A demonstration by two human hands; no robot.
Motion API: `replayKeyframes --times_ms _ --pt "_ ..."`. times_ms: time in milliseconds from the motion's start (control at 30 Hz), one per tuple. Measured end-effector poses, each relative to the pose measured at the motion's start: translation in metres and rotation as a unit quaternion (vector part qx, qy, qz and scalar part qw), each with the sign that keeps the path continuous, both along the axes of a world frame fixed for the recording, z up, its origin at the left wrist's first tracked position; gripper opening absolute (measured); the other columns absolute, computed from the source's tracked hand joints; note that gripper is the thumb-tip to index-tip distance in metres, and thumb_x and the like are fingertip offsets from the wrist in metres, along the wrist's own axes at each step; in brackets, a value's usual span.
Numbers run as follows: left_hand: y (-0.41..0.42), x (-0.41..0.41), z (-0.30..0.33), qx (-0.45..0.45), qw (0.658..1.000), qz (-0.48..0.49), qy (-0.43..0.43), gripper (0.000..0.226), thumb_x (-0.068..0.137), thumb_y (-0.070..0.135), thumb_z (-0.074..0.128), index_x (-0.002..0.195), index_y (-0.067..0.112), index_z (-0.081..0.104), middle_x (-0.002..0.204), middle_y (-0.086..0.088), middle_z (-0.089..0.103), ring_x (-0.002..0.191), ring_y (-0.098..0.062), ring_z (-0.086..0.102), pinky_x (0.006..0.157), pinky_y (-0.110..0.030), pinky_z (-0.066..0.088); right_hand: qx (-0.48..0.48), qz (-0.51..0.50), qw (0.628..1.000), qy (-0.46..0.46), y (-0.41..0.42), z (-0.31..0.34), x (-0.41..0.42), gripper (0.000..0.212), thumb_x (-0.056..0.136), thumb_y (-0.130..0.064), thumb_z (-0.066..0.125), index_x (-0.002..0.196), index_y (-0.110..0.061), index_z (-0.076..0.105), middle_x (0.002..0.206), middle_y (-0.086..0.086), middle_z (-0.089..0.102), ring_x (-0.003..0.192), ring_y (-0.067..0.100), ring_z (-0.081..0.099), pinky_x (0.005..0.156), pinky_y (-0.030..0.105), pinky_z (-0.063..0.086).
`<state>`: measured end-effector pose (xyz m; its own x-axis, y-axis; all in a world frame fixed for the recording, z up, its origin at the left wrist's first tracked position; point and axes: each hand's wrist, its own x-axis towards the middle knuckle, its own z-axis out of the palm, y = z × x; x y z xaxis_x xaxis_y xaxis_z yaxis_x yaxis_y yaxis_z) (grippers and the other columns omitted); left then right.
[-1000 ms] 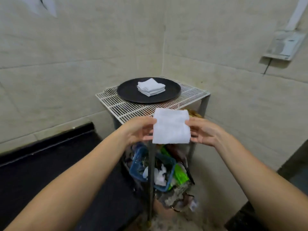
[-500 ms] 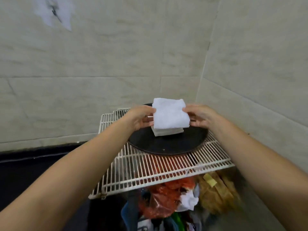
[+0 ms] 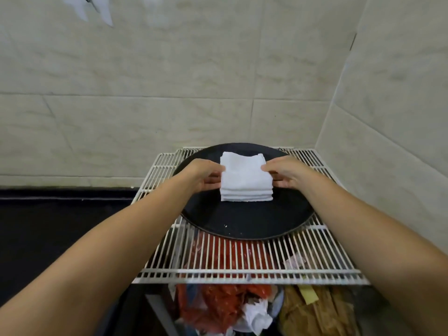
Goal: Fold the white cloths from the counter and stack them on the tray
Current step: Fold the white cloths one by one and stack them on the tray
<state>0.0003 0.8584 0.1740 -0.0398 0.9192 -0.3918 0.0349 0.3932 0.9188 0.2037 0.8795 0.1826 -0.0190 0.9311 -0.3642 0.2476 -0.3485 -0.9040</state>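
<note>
A round black tray (image 3: 247,221) sits on a white wire shelf (image 3: 242,260) in the corner. On the tray lies a stack of folded white cloths (image 3: 246,197). The top folded white cloth (image 3: 244,173) rests on the stack. My left hand (image 3: 203,174) pinches its left edge, thumb on top and fingers curled beneath. On the opposite edge my right hand (image 3: 287,173) pinches the cloth the same way.
Tiled walls close in behind and to the right of the shelf. A dark counter (image 3: 60,226) runs off to the left. Under the shelf sits a bin of trash (image 3: 225,304) with red plastic, crumpled paper and brown scraps.
Both hands carried the folded cloth forward from the air in front of the shelf and lowered it onto the stack on the tray. The camera came closer to the shelf.
</note>
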Motion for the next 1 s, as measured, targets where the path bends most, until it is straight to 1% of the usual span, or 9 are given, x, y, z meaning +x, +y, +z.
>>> replayKeyframes --times_ms 133,233,333,433,500,600,700,800,1000 --pt "-0.01 -0.006 0.006 0.003 1.0 -0.001 0.014 0.01 0.09 0.012 0.059 0.081 0.011 0.055 0.08 -0.006 0.059 0.07 -0.016 0.06 0.055 -0.024 0.055 0.017 -0.004 1.0 -0.024 -0.009 0.008 0.001 0.003 0.088 -0.013 0.061 0.092 -0.013 0.061 0.081 0.001 0.06 0.073 0.011 0.057 0.061 0.023 0.049" --pt "-0.022 -0.024 0.017 0.046 0.998 0.028 0.024 0.014 0.091 0.014 0.059 0.08 0.013 0.051 0.081 -0.007 0.055 0.07 -0.017 0.058 0.066 -0.029 0.054 0.116 -0.018 0.986 -0.114 -0.019 0.026 -0.007 0.015 0.091 -0.024 0.059 0.101 -0.012 0.059 0.093 0.003 0.057 0.087 0.016 0.053 0.064 0.025 0.045" --pt "-0.046 -0.052 0.029 0.126 0.989 0.029 0.069 0.017 0.095 0.019 0.053 0.078 0.016 0.05 0.079 -0.004 0.053 0.066 -0.013 0.053 0.065 -0.026 0.05 0.237 0.022 0.952 -0.191 -0.04 0.043 -0.038 0.026 0.094 -0.025 0.053 0.109 -0.006 0.062 0.1 0.004 0.058 0.09 0.017 0.052 0.077 0.031 0.043" --pt "-0.088 -0.094 0.032 0.206 0.962 0.036 0.177 0.021 0.096 0.02 0.049 0.076 0.016 0.051 0.075 -0.003 0.051 0.069 -0.014 0.049 0.063 -0.026 0.045 0.335 0.073 0.908 -0.24 -0.075 0.046 -0.1 0.031 0.096 -0.026 0.047 0.12 -0.008 0.056 0.107 0.002 0.057 0.094 0.016 0.052 0.081 0.026 0.04" --pt "-0.125 -0.136 0.026 0.234 0.925 0.041 0.297 0.017 0.096 0.024 0.05 0.084 0.013 0.056 0.079 -0.005 0.054 0.076 -0.018 0.051 0.068 -0.03 0.043 0.397 0.124 0.876 -0.245 -0.103 0.036 -0.153 0.034 0.097 -0.027 0.046 0.123 -0.007 0.054 0.116 0.01 0.058 0.1 0.021 0.056 0.087 0.032 0.045" --pt "-0.197 -0.215 0.006 0.241 0.858 0.067 0.448 0.02 0.093 0.026 0.052 0.098 0.01 0.062 0.09 -0.005 0.061 0.088 -0.025 0.059 0.078 -0.033 0.048 0.471 0.202 0.814 -0.274 -0.156 0.008 -0.245 0.038 0.097 -0.029 0.047 0.128 -0.008 0.051 0.124 0.015 0.053 0.116 0.029 0.051 0.099 0.04 0.04" --pt "-0.285 -0.295 -0.018 0.209 0.786 0.099 0.573 0.024 0.093 0.031 0.052 0.107 0.013 0.059 0.11 -0.008 0.057 0.106 -0.025 0.052 0.088 -0.039 0.047 0.499 0.26 0.776 -0.286 -0.223 -0.026 -0.341 0.041 0.098 -0.035 0.043 0.132 -0.013 0.048 0.13 0.01 0.051 0.122 0.029 0.046 0.1 0.04 0.037" --pt "-0.373 -0.363 -0.042 0.13 0.732 0.117 0.658 0.027 0.094 0.034 0.048 0.112 0.015 0.056 0.115 -0.006 0.053 0.111 -0.026 0.048 0.087 -0.041 0.046 0.491 0.339 0.743 -0.303 -0.292 -0.062 -0.428 0.043 0.099 -0.04 0.038 0.135 -0.017 0.044 0.135 0.005 0.048 0.123 0.026 0.044 0.097 0.042 0.037" --pt "-0.514 -0.459 -0.096 -0.049 0.7 0.155 0.695 0.033 0.096 0.036 0.042 0.121 0.016 0.05 0.122 -0.006 0.05 0.116 -0.026 0.046 0.092 -0.038 0.04 0.518 0.459 0.646 -0.322 -0.402 -0.124 -0.55 0.041 0.099 -0.04 0.038 0.132 -0.017 0.046 0.131 0.005 0.049 0.116 0.027 0.049 0.09 0.04 0.038"
